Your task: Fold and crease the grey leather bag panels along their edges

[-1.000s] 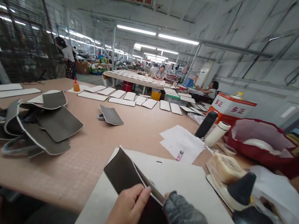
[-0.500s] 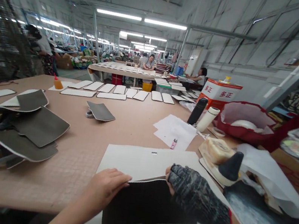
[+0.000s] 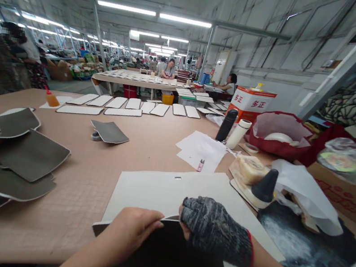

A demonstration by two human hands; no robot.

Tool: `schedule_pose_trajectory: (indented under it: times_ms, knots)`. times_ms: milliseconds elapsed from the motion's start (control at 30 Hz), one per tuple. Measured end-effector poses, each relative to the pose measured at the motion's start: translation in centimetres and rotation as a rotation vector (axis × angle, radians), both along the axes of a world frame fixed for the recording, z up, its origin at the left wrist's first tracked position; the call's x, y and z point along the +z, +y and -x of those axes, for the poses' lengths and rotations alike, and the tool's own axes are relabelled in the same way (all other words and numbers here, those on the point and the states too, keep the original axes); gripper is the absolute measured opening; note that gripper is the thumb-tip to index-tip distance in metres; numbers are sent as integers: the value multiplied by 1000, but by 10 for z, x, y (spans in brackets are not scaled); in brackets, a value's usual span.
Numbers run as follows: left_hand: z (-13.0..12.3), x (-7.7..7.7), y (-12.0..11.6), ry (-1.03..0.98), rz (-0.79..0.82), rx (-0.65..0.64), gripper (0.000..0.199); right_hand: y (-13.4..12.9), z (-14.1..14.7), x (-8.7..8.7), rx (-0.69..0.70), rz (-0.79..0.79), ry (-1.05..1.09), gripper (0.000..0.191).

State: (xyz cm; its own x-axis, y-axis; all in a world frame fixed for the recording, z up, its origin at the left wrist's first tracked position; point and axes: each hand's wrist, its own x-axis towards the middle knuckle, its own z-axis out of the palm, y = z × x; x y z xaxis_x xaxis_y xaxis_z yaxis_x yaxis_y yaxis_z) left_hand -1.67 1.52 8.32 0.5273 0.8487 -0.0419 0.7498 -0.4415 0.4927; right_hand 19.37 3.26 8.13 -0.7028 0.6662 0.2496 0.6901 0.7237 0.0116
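My left hand (image 3: 132, 230) pinches the pale upper edge of a dark brown panel (image 3: 167, 257), thumb against fingers. In a grey knitted fingerless glove with a red cuff, my right hand (image 3: 208, 225) grips the same edge a short way to the right. The panel tilts down toward me, its lower part in shadow at the table's front edge. Under and beyond it lies a large white board (image 3: 155, 189) with a small metallic piece (image 3: 178, 177) on it. Pink-handled snippers (image 3: 200, 165) rest on white paper sheets (image 3: 198, 148) behind the board.
Dark panels with straps (image 3: 34, 155) are heaped at left; another dark piece (image 3: 110, 131) lies mid-table. White, dark-edged panels (image 3: 116, 102) line the far side. At right stand bottles (image 3: 238, 134), a sponge-like block (image 3: 250, 169) and a black cone (image 3: 264, 185). People work behind.
Both hands have drawn the panel's upper edge slightly closer to me, and its lower part has come down past the board's front. The camera view has turned a little to the right.
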Motion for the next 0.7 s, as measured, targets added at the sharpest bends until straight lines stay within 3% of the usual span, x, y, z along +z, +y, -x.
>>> schedule_pose_trajectory:
  times_ms: [133,233,300,433,500,700]
  knots:
    - [0,4,3,21,41,-5,30,-4,-8,9,4,188,101,17]
    - [6,2,2,15,76,11,31,-5,-18,9,-36,280,246,42]
    - [10,0,0,-6,86,28,30,-5,-22,6,-64,256,250,45]
    - [11,1,-3,5,81,54,31,-5,-19,-3,-88,136,194,18]
    - [10,1,-3,5,84,56,30,-5,-16,-7,-107,118,191,14]
    - [0,2,-3,-65,58,39,27,-7,-9,-13,6,-24,264,38]
